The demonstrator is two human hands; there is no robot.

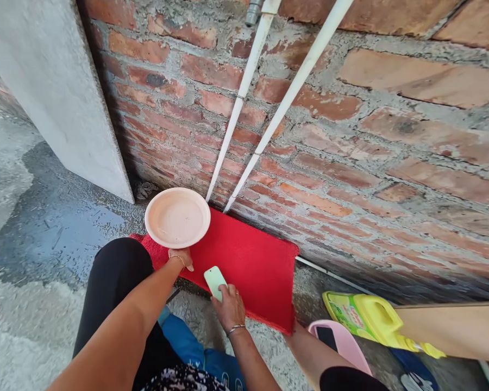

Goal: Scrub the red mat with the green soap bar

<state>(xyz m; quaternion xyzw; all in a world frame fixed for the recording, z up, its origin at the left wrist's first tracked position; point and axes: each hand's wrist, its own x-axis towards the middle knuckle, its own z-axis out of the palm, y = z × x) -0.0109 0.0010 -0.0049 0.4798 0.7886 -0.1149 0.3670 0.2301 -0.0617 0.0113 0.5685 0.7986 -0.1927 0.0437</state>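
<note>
Spread out flat, a red cloth (250, 252) with fuzzy edges, rumpled at its left end; over the cloth's left end, a round, pale pink basin (177, 219), mouth up, a few dark specks inside; over the cloth's near edge, a slim pale green bar (214, 279), round-cornered, slanted, partly covered

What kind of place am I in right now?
Probably a rough utility or washing spot in or beside a house. The bare brick wall carries white pipes, the concrete floor has a wet patch, and there's a pale basin.
</note>
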